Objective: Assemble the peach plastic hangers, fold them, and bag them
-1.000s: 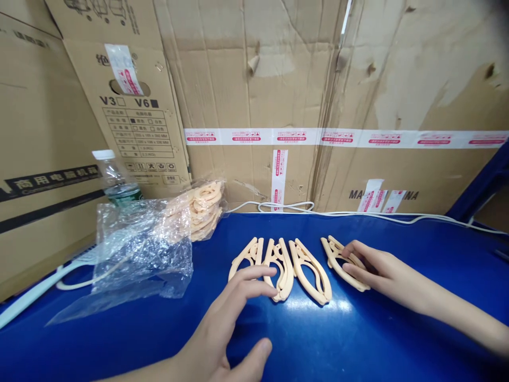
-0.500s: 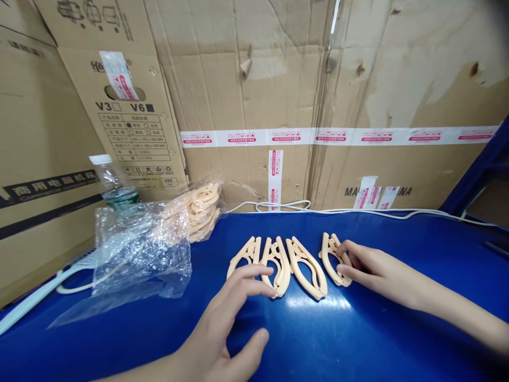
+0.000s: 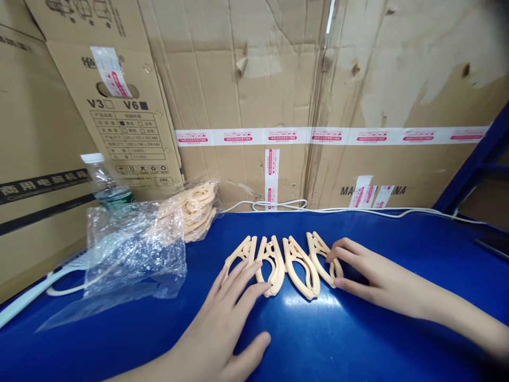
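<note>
Several cream-coloured folding hangers, all folded, lie in a row on the blue table (image 3: pixel 350 339). My right hand (image 3: pixel 369 270) grips the rightmost folding hanger (image 3: pixel 318 255) by its right side, between thumb and fingers. Beside it, to the left, lies another hanger (image 3: pixel 292 262) that no hand touches. My left hand (image 3: pixel 230 313) is open with fingers spread. Its fingertips reach the lower parts of the second hanger from the left (image 3: pixel 279 265) and the leftmost hanger (image 3: pixel 238 249), which it partly covers.
At the left, a clear plastic bag (image 3: pixel 135 249) holds a stack of more hangers (image 3: pixel 199 207). Behind it stands a bottle (image 3: pixel 105 180) with a white cap. A white cable (image 3: pixel 278 204) runs along the back, before cardboard (image 3: pixel 246 95). A dark flat object (image 3: pixel 493 246) lies far right.
My right hand has brought the rightmost hanger left, closer to the row, and its top now leans left. The fingers of my left hand have spread further over the left hangers.
</note>
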The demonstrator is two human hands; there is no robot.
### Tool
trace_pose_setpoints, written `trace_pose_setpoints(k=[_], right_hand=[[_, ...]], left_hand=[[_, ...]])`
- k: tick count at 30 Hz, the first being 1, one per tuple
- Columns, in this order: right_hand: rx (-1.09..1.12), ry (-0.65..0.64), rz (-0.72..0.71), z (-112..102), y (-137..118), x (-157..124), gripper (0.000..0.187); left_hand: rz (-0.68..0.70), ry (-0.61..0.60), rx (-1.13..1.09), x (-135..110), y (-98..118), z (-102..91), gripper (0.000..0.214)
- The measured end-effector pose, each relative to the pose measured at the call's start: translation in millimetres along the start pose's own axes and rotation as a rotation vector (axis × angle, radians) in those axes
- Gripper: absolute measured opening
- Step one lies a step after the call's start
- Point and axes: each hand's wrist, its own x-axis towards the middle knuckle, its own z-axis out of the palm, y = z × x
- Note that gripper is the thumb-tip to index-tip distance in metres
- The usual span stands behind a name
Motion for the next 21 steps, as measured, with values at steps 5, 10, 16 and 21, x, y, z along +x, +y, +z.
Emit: trace_pose_setpoints(k=[5,10,16,21], right_hand=[[0.013,-0.007,-0.052,-1.4,-2.4,-0.8,0.032],[-0.033,-0.010,-0.074,-0.6,-5.4,-2.0,0.045],[-0.074,-0.005,-0.156,10.3,-20.9,-10.5,0.067],[-0.085,-0.107,-0.203,15.0,-35.8,-15.3,0.073]], left_hand=[[-0.015,-0.023,0.035,-2.4,-0.5,3.0,0.052],[-0.034,-0.039,0.062,-2.8,1.2,2.1,0.054],[-0.048,-0.033,0.052,-2.6,3.1,0.6,0.054],[-0.039,-0.042,0.075,-3.1,2.7,2.1,0.055]])
